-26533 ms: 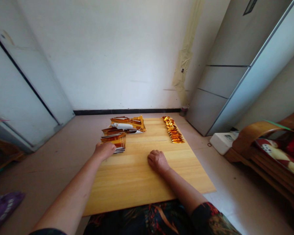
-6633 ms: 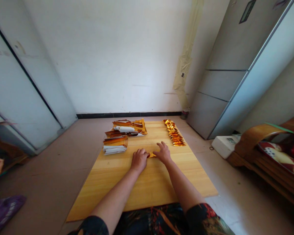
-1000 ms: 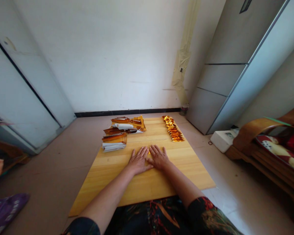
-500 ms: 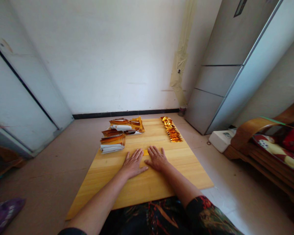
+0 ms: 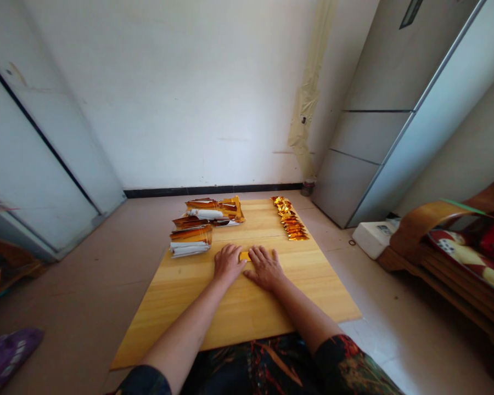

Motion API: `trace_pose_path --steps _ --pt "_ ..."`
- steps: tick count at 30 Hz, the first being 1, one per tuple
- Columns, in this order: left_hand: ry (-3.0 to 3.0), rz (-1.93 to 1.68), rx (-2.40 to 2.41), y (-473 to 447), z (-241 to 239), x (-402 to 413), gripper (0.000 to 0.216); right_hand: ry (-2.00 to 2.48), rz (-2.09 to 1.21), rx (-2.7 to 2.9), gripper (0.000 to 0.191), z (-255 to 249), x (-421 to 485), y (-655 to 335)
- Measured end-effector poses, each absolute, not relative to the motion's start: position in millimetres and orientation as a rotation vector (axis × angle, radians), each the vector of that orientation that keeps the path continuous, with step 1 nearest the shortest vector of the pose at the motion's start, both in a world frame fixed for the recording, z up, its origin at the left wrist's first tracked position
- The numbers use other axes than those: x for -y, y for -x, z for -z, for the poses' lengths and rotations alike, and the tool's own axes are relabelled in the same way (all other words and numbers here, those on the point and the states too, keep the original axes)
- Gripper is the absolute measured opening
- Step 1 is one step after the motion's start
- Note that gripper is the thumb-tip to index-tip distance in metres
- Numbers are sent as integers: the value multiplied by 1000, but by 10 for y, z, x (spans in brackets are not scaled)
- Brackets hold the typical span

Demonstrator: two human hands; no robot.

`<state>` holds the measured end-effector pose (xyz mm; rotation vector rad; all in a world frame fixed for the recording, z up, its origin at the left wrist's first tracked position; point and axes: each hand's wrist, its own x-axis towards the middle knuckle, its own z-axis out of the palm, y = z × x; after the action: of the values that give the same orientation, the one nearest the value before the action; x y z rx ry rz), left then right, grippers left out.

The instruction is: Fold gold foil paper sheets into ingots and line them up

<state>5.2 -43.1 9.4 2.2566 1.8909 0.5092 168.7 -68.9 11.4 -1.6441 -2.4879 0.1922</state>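
Note:
A small, flat orange-gold piece [image 5: 245, 257], seemingly foil or wrapper, lies on the wooden board [image 5: 247, 312] between my hands, its ends covered by my fingers. My left hand [image 5: 229, 263] is bent over its left end, with the thumb drawn in against its near edge. On the right end rest the fingers of my right hand [image 5: 267, 267], which lies flat with its thumb spread. Left of my left hand are stacked folded brown-gold and white wrappers [image 5: 190, 240]. Toward the far right edge runs a row of shiny gold folded pieces [image 5: 293, 226].
More brown-gold wrappers [image 5: 214, 210] lie at the board's far left. A grey refrigerator [image 5: 366, 131] stands by the wall at right. Near it are a white box [image 5: 372, 238] and a wooden seat [image 5: 436, 269]. A purple bag-like item [image 5: 10, 354] is at lower left.
My left hand has gone from flat to bent, and its thumb has moved up to the orange-gold piece. My right hand remains flat at the other end.

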Motion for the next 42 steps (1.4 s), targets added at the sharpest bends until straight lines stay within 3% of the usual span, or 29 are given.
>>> trace_pose_path --steps 7,15,22,32,42 --pt "-2292 -543 -1892 -85 -12 457 32 1649 -278 2211 65 -41 581 -1754" --pt "-2420 -878 -1820 -63 71 463 31 1562 -281 1966 49 94 347 -1867" --pt "-2511 -1029 -1727 -51 55 492 21 1387 -176 1944 22 79 379 -1812" --pt "-2586 -1054 -1684 -49 54 509 23 1276 66 2111 27 42 475 -1809" --pt "-2599 -1095 -1644 -51 47 518 17 1215 191 2150 14 17 525 -1749"
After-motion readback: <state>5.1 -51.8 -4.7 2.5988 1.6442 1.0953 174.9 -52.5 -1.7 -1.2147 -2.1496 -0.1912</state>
